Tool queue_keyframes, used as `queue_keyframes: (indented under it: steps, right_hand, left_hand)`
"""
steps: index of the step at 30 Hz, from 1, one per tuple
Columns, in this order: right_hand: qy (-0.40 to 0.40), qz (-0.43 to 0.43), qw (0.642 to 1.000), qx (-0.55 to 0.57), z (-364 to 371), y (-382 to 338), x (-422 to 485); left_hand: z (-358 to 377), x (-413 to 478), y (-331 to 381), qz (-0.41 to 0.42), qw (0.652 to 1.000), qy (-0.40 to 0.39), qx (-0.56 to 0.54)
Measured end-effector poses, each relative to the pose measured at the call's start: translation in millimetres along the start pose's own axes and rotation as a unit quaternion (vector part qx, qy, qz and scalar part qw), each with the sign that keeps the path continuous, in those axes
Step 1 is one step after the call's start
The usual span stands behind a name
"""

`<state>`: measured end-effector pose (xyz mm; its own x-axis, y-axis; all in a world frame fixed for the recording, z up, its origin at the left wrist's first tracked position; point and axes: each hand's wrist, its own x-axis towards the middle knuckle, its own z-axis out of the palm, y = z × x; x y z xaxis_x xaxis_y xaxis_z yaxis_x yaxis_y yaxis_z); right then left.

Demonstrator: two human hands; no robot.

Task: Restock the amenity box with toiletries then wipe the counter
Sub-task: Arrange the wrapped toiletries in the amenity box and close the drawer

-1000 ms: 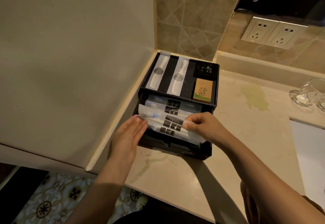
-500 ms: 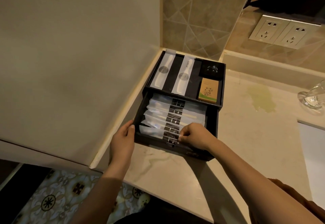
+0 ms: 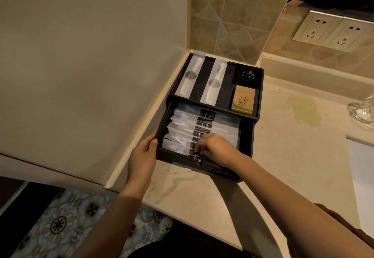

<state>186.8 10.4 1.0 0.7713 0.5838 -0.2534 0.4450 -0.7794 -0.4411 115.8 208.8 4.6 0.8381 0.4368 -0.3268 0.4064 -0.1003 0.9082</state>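
Black amenity box [image 3: 204, 79] sits mid-frame in the beige counter [image 3: 283, 166] corner, your clear toothbrush packets [image 3: 188, 125] now settled flat in its open drawer [image 3: 245, 138], left hand [image 3: 143, 156] shifted to grip the drawer's corner, right hand [image 3: 216, 148] pinching the front packet, so restocking looks nearly done.

The amenity box [image 3: 260, 93] is matt black; whether wood or board I cannot tell. The toothbrush packets [image 3: 186, 125] under my right hand [image 3: 216, 148] are frosted, translucent plastic with a soft sheen, as are the comb sleeves [image 3: 193, 75] on top. The small carton [image 3: 242, 100] is matt brown cardboard. The counter [image 3: 283, 156] is smooth, glossy polished stone. The socket plates [image 3: 332, 32] look like brushed metal.
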Motion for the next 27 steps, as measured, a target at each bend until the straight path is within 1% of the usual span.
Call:
queue_keyframes:
  steps: [3,8,14,22,27]
  right_hand:
    - [0.006,-0.013,1.0,-0.01,3,0,3]
    - [0.048,-0.032,0.998,0.005,5,-5,7]
    - [0.085,-0.044,0.995,-0.011,13,-10,23]
    - [0.082,-0.06,0.995,-0.009,19,-11,30]
    - [0.074,-0.071,0.994,-0.032,20,-9,32]
  left_hand:
    - [0,-1,1,0.002,1.0,-0.002,-0.007]
    - [1,0,0,0.006,1.0,0.003,-0.004]
    - [0,-1,1,0.01,1.0,0.001,-0.001]
    - [0,0,1,0.008,1.0,-0.002,-0.004]
    - [-1,2,0,0.001,1.0,-0.012,-0.007]
